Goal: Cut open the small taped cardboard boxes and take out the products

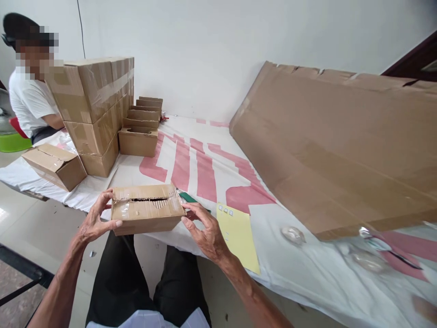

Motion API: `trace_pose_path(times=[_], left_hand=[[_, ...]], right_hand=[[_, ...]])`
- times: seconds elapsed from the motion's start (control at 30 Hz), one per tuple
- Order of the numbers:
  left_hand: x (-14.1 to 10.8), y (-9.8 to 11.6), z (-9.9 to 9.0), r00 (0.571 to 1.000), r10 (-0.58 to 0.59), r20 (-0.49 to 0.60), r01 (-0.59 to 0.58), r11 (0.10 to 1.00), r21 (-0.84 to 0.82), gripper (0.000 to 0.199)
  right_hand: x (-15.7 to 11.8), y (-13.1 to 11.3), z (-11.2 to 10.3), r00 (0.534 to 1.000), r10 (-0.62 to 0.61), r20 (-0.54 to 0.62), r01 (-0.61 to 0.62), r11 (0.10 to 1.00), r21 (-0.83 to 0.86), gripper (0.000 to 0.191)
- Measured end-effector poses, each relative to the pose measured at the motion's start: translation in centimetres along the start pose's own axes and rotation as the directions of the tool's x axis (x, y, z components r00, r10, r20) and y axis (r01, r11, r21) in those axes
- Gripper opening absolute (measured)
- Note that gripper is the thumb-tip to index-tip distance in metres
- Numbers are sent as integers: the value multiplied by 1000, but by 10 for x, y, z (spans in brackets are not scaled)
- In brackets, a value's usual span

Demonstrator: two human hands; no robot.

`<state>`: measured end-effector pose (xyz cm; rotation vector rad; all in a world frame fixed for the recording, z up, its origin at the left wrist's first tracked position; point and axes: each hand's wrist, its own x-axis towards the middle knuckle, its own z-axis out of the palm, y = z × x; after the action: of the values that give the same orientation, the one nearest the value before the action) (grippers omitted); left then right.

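Observation:
A small brown cardboard box [148,214] is between my two hands at the near edge of the cloth-covered table. Its top flaps meet at a torn, slightly gaping seam with bits of clear tape. My left hand [97,218] grips the box's left end, thumb on the near side. My right hand [206,232] holds the right end by its fingertips. A green object [188,197] lies just behind the box's right corner. A yellow sheet [238,234] with small marks or stickers rests to the right of my right hand.
Stacked taped boxes [99,91] stand at the back left, beside a row of open boxes [138,142] and a single closed box [54,164]. A large cardboard sheet [341,150] leans at the right. Clear tape rolls [292,235] lie near it. A person [30,100] sits far left.

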<state>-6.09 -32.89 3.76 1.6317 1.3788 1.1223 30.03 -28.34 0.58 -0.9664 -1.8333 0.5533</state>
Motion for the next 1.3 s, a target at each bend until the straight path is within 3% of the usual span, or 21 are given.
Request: trace_pose_path(times=[0.13, 0.27, 0.33, 0.47, 0.6, 0.73, 0.83, 0.93, 1.03, 1.13, 1.3], left_hand=[[5, 6, -3, 1000, -20, 10, 19, 998, 64, 59], [7, 10, -3, 1000, -18, 26, 15, 994, 105, 65], [8, 11, -3, 999, -13, 38, 8, 994, 112, 69], [8, 13, -3, 998, -30, 56, 23, 992, 120, 76], [8, 15, -4, 995, -57, 78, 46, 988, 144, 81], [8, 17, -3, 995, -49, 86, 35, 987, 157, 82], [8, 16, -1, 996, -17, 89, 4, 989, 150, 80], [9, 16, 1, 997, 7, 79, -17, 992, 128, 75], [11, 20, 4, 997, -16, 77, 6, 992, 127, 72], [13, 24, 6, 996, -41, 84, 29, 991, 133, 71], [13, 25, 7, 996, -42, 81, 30, 989, 144, 68]], right_hand=[[0, 8, -2, 1000, 19, 18, -19, 1000, -11, 33], [5, 45, -4, 999, 37, -12, -39, 980, -195, 38], [7, 69, -5, 999, 52, 17, -41, 921, -386, 38], [10, 102, -4, 966, 183, 183, -10, 732, -681, 26], [18, 108, -3, 922, 315, 225, -25, 628, -778, 26], [28, 106, -3, 903, 388, 185, -126, 651, -748, 29], [40, 95, -10, 944, 329, 13, -261, 774, -577, 32], [60, 62, -20, 976, 199, -87, -216, 934, -285, 36], [82, 11, -26, 994, 27, 107, -17, 995, -99, 33], [100, -33, -20, 940, -159, 302, 170, 985, -7, 27], [119, -60, -2, 861, -237, 450, 307, 948, -88, 20]])
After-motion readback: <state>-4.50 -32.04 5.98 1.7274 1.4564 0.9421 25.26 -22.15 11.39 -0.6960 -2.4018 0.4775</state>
